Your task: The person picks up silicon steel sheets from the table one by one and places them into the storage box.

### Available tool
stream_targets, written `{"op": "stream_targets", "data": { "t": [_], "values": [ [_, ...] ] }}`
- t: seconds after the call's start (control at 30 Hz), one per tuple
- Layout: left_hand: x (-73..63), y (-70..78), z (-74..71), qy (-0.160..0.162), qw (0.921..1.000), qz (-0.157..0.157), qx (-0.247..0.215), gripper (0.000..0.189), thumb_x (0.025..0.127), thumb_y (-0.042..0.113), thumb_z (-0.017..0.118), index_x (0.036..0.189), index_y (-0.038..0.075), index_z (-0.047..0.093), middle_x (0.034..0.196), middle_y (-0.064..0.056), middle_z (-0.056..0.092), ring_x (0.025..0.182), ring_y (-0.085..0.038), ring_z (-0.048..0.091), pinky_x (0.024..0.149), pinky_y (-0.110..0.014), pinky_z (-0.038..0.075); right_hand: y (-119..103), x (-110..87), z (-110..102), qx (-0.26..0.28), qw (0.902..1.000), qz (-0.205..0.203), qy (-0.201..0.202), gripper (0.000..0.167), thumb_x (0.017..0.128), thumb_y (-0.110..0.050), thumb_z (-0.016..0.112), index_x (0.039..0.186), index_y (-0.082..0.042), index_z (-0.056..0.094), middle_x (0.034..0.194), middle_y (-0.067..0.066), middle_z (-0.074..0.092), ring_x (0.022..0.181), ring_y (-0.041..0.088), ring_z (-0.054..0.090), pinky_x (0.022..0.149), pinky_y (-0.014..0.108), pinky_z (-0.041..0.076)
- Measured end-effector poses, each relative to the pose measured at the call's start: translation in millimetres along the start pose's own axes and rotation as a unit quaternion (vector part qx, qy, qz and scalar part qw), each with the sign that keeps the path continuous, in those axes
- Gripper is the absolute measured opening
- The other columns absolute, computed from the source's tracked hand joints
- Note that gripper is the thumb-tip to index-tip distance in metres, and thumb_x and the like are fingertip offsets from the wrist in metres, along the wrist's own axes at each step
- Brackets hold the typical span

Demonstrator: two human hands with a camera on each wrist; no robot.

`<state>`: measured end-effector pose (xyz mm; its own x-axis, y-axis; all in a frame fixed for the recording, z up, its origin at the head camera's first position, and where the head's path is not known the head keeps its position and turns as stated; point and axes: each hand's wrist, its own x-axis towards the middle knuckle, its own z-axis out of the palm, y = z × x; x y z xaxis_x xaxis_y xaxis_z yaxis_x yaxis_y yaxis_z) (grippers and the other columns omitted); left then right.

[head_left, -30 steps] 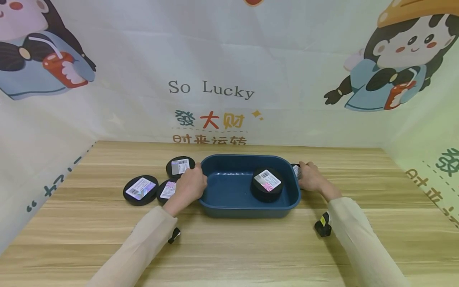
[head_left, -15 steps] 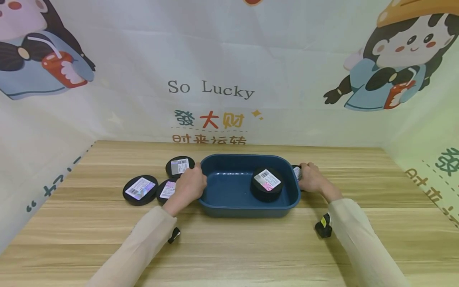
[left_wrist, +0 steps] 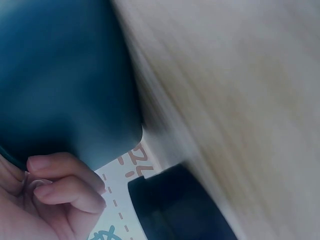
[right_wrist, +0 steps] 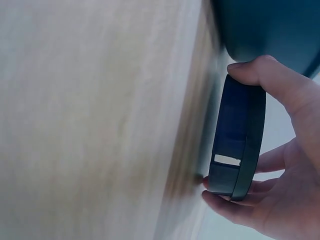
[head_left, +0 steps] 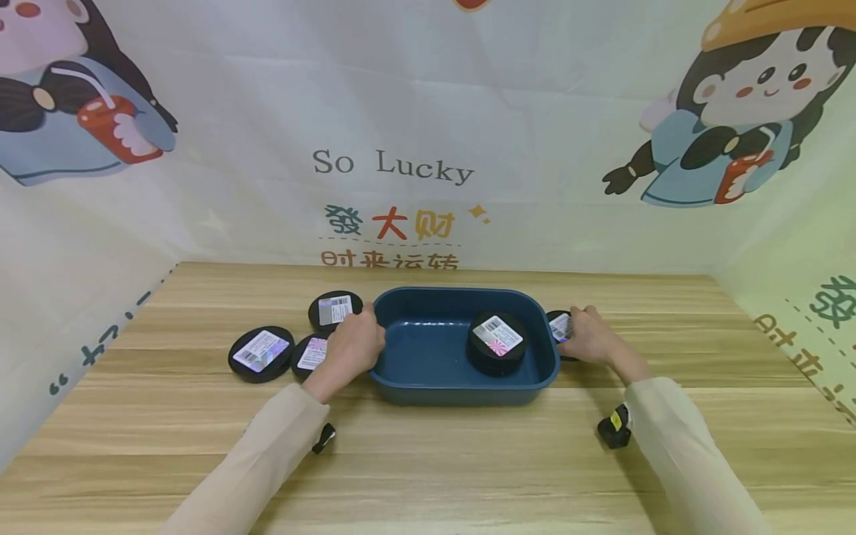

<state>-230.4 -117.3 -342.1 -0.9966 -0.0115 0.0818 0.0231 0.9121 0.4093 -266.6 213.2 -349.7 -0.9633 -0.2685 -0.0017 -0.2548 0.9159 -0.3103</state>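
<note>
My left hand [head_left: 353,345] grips the left rim of a blue rectangular basin [head_left: 414,364]. In the left wrist view its fingers [left_wrist: 70,200] curl at the basin's edge. At the basin's right end, my right hand [head_left: 591,338] holds a flat round black container [head_left: 560,325] with a silvery label on top. The right wrist view shows the thumb [right_wrist: 255,69] on one side of that lidded container and fingers on the opposite side, close over the table. Inside the basin, toward its right, sits another black round container [head_left: 496,342] with a white and pink label.
Left of the basin lie three more labelled round black containers: a far one [head_left: 334,310], one partly behind my left hand [head_left: 309,357], and a leftmost one [head_left: 261,354]. A printed cloth backdrop [head_left: 394,111] closes off the back of the wooden table [head_left: 455,468].
My right hand has shifted slightly right, away from the basin, and more of the container beside it shows. The left hand and the basin keep their places.
</note>
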Motion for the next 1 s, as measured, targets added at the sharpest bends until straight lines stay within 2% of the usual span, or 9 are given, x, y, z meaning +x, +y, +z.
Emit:
{"op": "stream_targets", "data": {
  "t": [0.13,0.3,0.43,1.0],
  "values": [
    [-0.2,0.3,-0.1,0.001,1.0000,-0.001,-0.001,0.036,0.084,0.010,0.045,0.115,-0.008,0.047,0.087,-0.026,0.059,0.069,-0.030,0.057,0.060,-0.047,0.046,-0.4,-3.7,-3.0,0.012,0.9998,0.009,-0.010,0.064,0.066,-0.022,0.070,0.105,0.020,0.042,0.087,0.024,0.045,0.082,0.032,0.043,0.067,0.040,0.042],
    [0.1,-0.2,0.2,0.003,1.0000,-0.001,-0.002,0.036,0.084,0.010,0.045,0.115,-0.007,0.047,0.089,-0.027,0.059,0.071,-0.032,0.057,0.060,-0.047,0.046,-0.5,-9.2,-6.5,0.025,0.9997,0.001,0.005,0.074,0.065,-0.025,0.072,0.110,0.023,0.039,0.089,0.026,0.044,0.083,0.033,0.042,0.069,0.042,0.042],
    [0.5,-0.6,0.1,0.004,1.0000,0.002,-0.003,0.036,0.084,0.010,0.044,0.115,-0.008,0.047,0.088,-0.027,0.059,0.070,-0.032,0.057,0.060,-0.047,0.046,-2.0,-13.2,-12.3,0.037,0.9993,0.003,0.011,0.076,0.065,-0.028,0.072,0.110,0.023,0.038,0.090,0.026,0.044,0.083,0.033,0.042,0.069,0.042,0.042],
    [1.7,-0.8,1.0,-0.002,1.0000,-0.004,-0.002,0.035,0.084,0.010,0.044,0.115,-0.007,0.047,0.088,-0.026,0.059,0.069,-0.029,0.056,0.059,-0.046,0.046,-12.1,-21.5,-35.7,0.008,0.9994,-0.025,0.024,0.076,0.069,-0.027,0.069,0.114,0.025,0.036,0.095,0.032,0.047,0.083,0.035,0.048,0.071,0.043,0.042]
  ]
}}
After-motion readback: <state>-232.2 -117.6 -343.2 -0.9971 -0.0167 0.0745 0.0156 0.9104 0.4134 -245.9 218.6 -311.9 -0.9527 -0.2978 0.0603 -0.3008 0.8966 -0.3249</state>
